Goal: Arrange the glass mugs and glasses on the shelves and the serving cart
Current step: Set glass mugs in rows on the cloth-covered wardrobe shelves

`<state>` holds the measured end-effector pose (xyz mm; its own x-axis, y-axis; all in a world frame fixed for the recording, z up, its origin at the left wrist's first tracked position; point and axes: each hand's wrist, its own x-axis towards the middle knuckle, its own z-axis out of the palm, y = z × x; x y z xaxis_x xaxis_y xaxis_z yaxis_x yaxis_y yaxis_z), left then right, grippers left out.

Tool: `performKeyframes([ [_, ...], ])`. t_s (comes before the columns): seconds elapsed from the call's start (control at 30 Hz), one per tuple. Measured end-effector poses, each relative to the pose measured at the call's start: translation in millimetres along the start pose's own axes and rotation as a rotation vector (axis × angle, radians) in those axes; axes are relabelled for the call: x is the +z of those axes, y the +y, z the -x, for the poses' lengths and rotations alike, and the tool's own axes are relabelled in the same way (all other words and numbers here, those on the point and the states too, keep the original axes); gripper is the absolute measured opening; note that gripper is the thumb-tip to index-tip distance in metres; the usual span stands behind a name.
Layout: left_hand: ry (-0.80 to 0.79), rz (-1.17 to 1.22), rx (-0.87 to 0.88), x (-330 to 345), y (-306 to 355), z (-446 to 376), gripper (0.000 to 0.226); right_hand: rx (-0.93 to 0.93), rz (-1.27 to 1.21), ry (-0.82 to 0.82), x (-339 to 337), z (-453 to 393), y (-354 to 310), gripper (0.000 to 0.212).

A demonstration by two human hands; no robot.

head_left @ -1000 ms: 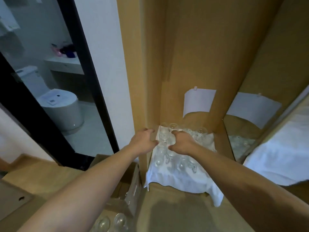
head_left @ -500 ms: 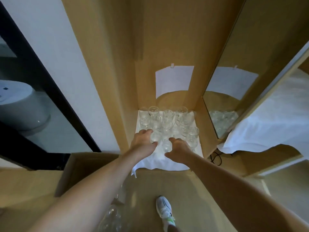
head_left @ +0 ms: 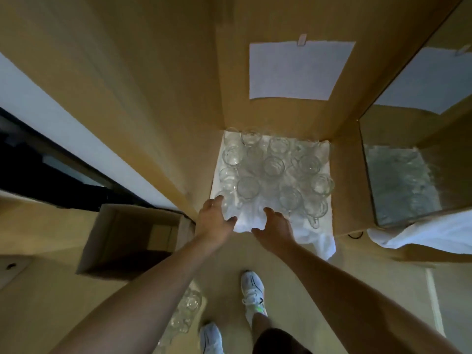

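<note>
Hands back from upright mugs

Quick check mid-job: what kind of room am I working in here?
Probably a home or hotel room: a wooden closet-like shelf holds glass mugs on a white cloth, beside an open cardboard box on a wood floor.

head cam | steep downward view | close over shelf | single view

Glass mugs stand on cloth; box lies left.
</note>
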<state>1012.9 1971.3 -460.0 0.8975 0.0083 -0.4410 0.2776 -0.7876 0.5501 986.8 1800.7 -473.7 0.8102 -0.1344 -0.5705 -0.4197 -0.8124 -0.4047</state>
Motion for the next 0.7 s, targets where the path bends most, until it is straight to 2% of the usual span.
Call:
performKeyframes([
  [0.13,0.002,0.046,-0.086,24,-9,-25,0.076,0.038,-0.037,-0.062,14,-31,13,0.067],
  [0.33,0.087,0.125,-0.208,52,-20,-61,0.073,0.077,-0.127,-0.159,40,-77,15,0.075],
  [0.6,0.185,0.195,-0.267,96,-49,-106,0.077,0.201,-0.390,-0.162,93,-133,8,0.070],
  [0.7,0.187,0.242,-0.299,110,-62,-122,0.088,0.294,-0.533,-0.115,112,-155,5,0.068],
])
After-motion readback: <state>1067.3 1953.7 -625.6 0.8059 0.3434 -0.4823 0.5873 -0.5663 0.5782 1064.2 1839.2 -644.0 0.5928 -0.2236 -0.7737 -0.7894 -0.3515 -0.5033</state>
